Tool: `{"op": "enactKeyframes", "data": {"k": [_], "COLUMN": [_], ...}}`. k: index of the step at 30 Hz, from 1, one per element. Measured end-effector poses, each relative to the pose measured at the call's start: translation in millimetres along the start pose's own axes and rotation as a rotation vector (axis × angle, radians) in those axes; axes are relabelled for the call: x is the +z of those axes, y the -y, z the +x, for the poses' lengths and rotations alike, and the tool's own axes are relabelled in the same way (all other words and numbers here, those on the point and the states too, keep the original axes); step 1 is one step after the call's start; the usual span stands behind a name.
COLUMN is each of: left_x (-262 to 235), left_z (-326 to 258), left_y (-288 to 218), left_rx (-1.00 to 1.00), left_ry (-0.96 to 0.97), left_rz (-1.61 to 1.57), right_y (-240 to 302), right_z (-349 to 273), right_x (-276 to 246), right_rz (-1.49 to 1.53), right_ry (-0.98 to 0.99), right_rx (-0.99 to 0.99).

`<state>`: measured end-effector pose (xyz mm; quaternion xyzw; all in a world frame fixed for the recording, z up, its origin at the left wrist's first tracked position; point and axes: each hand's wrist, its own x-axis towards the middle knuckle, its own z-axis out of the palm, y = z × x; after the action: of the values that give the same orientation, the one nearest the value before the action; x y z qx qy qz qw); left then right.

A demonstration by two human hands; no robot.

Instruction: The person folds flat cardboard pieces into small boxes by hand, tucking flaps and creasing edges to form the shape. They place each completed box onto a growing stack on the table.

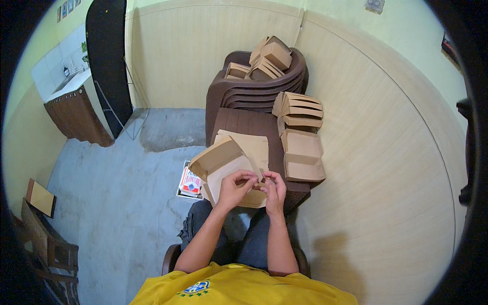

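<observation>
A partly folded brown cardboard box (222, 158) is tilted in front of me, its lid side raised to the left. My left hand (235, 188) is closed on the box near its right-hand corner, with the fingertips pinched. Beside it, my right hand (275, 193) pinches the same corner area, fingers bent. The fingers partly hide the flaps there. Under and behind the box, flat cardboard pieces (256, 146) lie on the brown chair seat (239, 121).
Folded boxes rest on the stacked brown chairs (254, 96). To the right stand nested boxes (301, 109) and an open box (304, 155) by the wall. A white and red printed package (190, 182) is left of my hands. Wooden furniture (51, 249) stands lower left.
</observation>
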<state>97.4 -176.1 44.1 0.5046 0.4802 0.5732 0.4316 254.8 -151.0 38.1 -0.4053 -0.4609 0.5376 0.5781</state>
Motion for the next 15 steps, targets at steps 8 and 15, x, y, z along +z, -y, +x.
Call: {"op": "enactKeyframes", "data": {"k": [8, 15], "left_x": [-4.6, 0.6], "left_z": [-18.2, -25.4], "left_y": [-8.0, -18.2], "left_rx": [0.104, -0.023], "left_ry": [-0.095, -0.153], "left_rz": [0.499, 0.144], "right_y": [-19.3, 7.0], "right_z": [15.0, 1.7], "right_x": [-5.0, 1.2], "right_rz": [0.051, 0.142], "right_ry": [0.035, 0.050], "right_rx": [0.277, 0.336]}}
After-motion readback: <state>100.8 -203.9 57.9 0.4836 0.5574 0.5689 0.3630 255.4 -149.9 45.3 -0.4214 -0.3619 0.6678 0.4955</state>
